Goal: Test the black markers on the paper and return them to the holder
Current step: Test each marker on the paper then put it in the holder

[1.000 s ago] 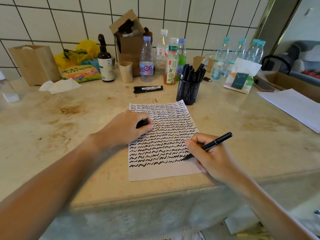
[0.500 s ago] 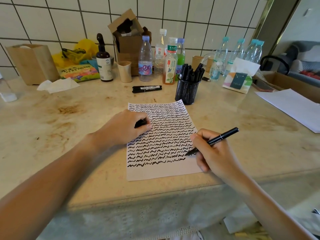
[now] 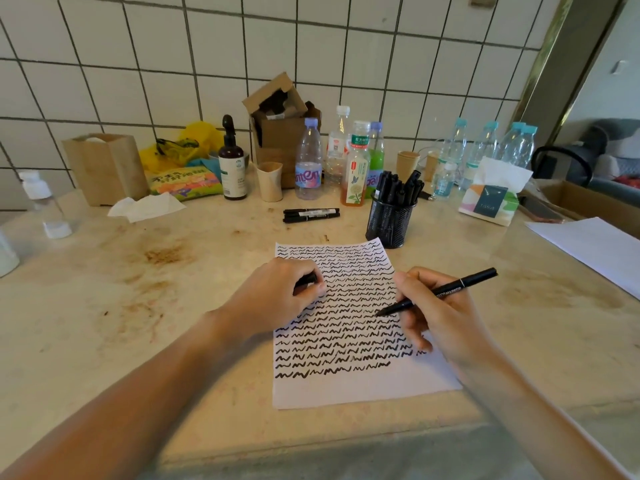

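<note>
Two hands busy: my right hand (image 3: 440, 317) grips uncapped black marker (image 3: 438, 293), tip over squiggle-covered white paper (image 3: 346, 389); left hand (image 3: 277, 299) clasps its black cap (image 3: 304, 281), pinning sheet for recapping.

Two bare, sleeveless forearms (image 3: 145, 386)

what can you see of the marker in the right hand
The marker is a slim black pen with white print along its barrel, uncapped. The right hand grips it near the tip, tilted, rear end pointing up and right. Its tip hangs over the squiggle-covered paper; contact cannot be told.
</note>
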